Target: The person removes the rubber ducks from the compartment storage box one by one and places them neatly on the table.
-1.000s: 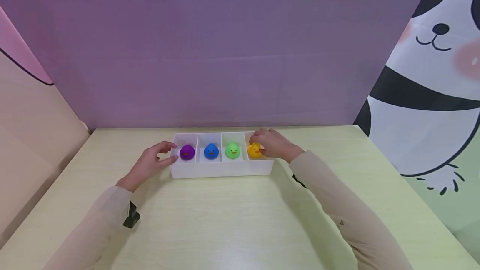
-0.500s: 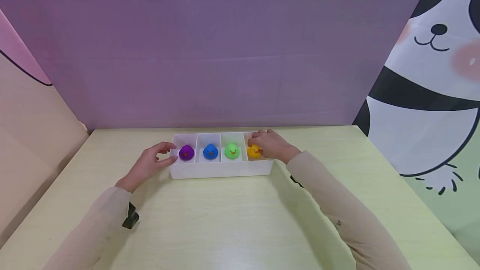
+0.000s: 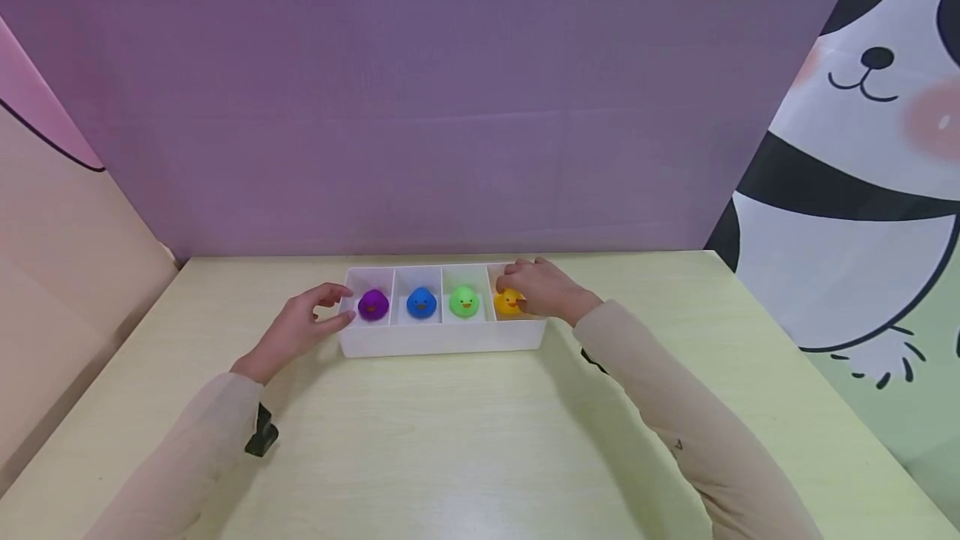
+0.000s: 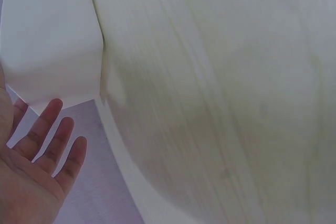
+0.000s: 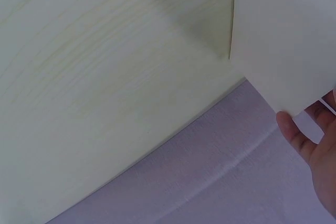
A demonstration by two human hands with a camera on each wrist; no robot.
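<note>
Pinching the yellow duck (image 3: 508, 301) — beak toward the camera — right hand (image 3: 547, 290) fingers curl round it.

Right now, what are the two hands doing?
Left hand: open, against the white tray's left end.
Right hand: fingers curled round the yellow duck.

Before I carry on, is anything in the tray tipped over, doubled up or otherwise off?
Nothing stands out. The white tray sits square on the table, with one upright duck per compartment: purple, blue, green, yellow. The right hand is on the yellow one; the left hand rests at the tray's left end.
</note>
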